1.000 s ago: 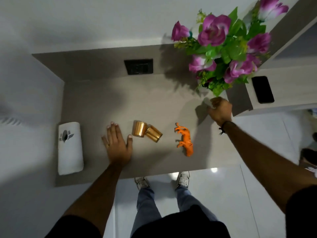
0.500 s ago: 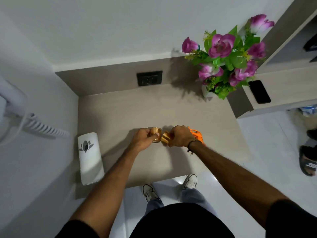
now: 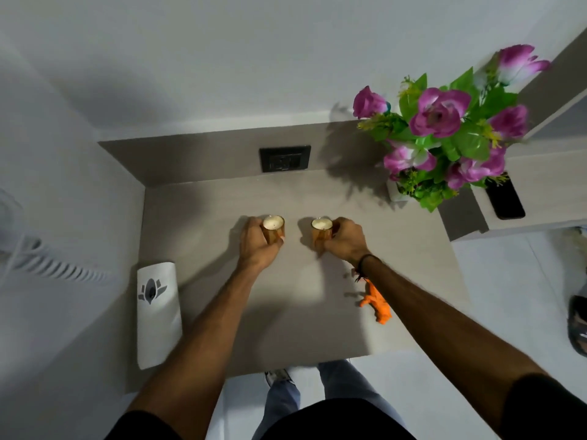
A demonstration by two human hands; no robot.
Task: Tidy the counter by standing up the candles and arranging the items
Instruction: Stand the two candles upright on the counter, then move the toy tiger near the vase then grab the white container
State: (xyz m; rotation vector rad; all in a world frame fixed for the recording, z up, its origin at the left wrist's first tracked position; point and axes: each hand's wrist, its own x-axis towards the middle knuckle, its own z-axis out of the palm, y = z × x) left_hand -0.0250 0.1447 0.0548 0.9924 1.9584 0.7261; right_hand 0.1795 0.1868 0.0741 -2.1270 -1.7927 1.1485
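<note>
Two gold candle cups stand upright on the beige counter (image 3: 203, 217), white wax facing up. My left hand (image 3: 257, 242) is wrapped around the left candle (image 3: 273, 224). My right hand (image 3: 344, 239) grips the right candle (image 3: 321, 226). The two candles stand a hand's width apart near the middle of the counter. An orange toy animal (image 3: 376, 304) lies on its side under my right forearm, partly hidden by it.
A vase of purple flowers (image 3: 444, 138) stands at the back right corner. A white dispenser (image 3: 158, 312) hangs on the left wall by the counter's edge. A black socket plate (image 3: 285, 158) is in the backsplash. A black phone (image 3: 505, 198) lies on the raised right shelf.
The candles lay tipped together a second ago. Both hands closed on them, lifted them upright and moved them apart and toward the back.
</note>
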